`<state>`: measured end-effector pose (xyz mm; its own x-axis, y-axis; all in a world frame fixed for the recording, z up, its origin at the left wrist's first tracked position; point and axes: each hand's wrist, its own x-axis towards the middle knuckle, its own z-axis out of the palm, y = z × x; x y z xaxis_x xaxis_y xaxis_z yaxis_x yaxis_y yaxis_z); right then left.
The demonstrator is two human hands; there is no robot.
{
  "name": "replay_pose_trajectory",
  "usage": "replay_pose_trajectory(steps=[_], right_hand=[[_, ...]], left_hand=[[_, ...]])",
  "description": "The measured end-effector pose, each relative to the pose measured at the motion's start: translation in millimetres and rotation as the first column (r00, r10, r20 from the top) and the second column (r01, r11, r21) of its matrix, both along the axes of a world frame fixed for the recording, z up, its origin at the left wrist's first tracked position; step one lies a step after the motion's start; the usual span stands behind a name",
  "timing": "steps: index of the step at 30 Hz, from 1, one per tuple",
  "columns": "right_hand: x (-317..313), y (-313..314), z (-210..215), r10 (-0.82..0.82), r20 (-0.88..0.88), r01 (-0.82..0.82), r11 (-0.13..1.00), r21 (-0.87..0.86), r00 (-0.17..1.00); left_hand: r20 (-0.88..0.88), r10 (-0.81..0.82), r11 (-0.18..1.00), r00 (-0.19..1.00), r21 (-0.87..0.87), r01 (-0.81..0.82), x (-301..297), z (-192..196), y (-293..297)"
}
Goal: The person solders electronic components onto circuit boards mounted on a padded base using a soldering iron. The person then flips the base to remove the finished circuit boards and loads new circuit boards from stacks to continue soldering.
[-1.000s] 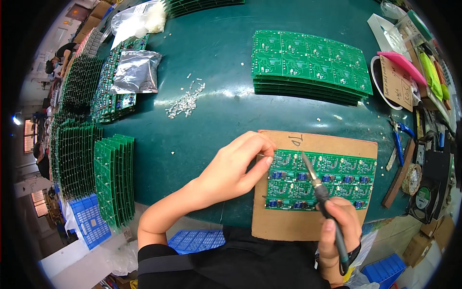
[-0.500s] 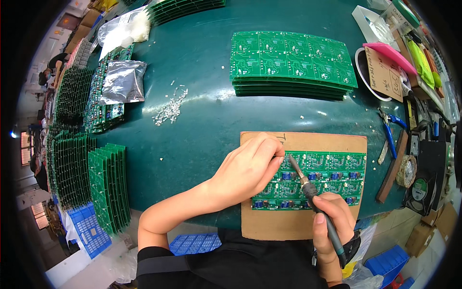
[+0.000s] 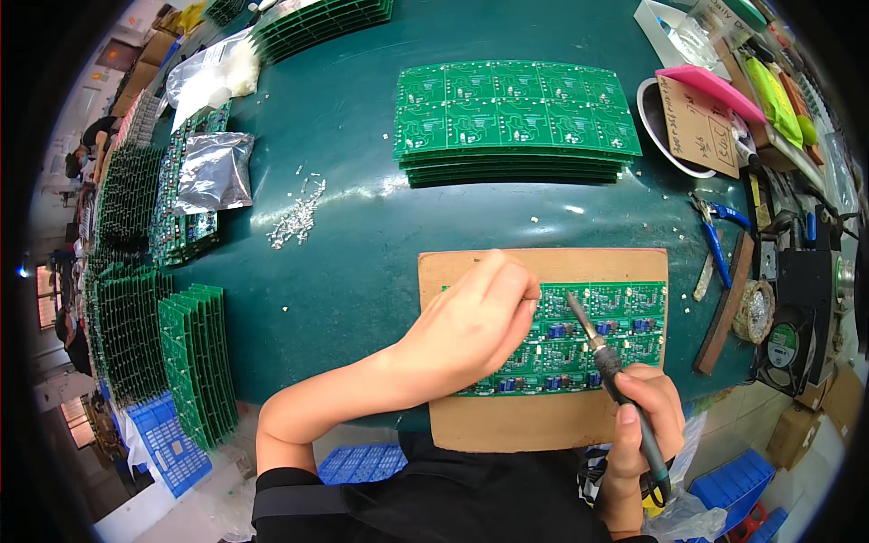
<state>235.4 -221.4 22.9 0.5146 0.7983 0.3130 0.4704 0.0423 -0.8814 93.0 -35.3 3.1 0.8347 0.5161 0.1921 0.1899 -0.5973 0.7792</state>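
Observation:
My right hand [image 3: 644,412] grips a soldering iron [image 3: 608,364] like a pen. Its bare metal tip points at the upper row of a green circuit board panel [image 3: 593,355], which carries blue and small white components. Over the panel's upper left part, my left hand [image 3: 484,321] is closed in a pinch. Whatever is between those fingertips, if anything, is too small to make out. Beneath the panel lies a sheet of brown cardboard [image 3: 534,430], and my left hand hides part of both.
Bare green panels [image 3: 516,109] are stacked beyond the cardboard. Loose small white parts [image 3: 297,217] lie left of centre, near a silver bag [image 3: 215,172]. Panels stand in racks [image 3: 195,362] at left. Blue-handled pliers [image 3: 720,240], a tape roll [image 3: 753,310] and a fan [image 3: 786,348] are at right.
The view has shifted, so the table appears farther left. Relative to the panel, the iron's tip and my left hand have both moved right, and a gap now separates tip and fingers.

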Motion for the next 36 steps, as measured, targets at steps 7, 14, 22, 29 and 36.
replay_pose_trajectory(steps=[7,14,22,29,36], right_hand=[[4,3,-3,0.034,-0.036,-0.034,0.999,-0.024,0.999],[9,3,-2,0.06,-0.046,-0.061,0.998,-0.02,0.997],[33,-18,-1,-0.08,-0.017,0.08,0.996,0.027,0.997],[35,-15,-3,-0.073,-0.019,0.073,0.997,0.035,0.997],[40,-14,-3,-0.006,-0.051,0.005,1.0,-0.009,0.999]], left_hand=[[-0.076,0.017,0.989,0.997,0.15,-0.005,14,-7,-3],[-0.053,0.02,0.977,0.998,0.212,-0.008,18,-2,-3],[-0.107,0.043,0.996,0.993,-0.071,-0.051,28,19,-7],[-0.038,-0.02,0.987,0.999,0.158,0.026,52,-1,-16],[-0.068,-0.014,0.974,0.998,0.225,0.029,60,-3,-18]])
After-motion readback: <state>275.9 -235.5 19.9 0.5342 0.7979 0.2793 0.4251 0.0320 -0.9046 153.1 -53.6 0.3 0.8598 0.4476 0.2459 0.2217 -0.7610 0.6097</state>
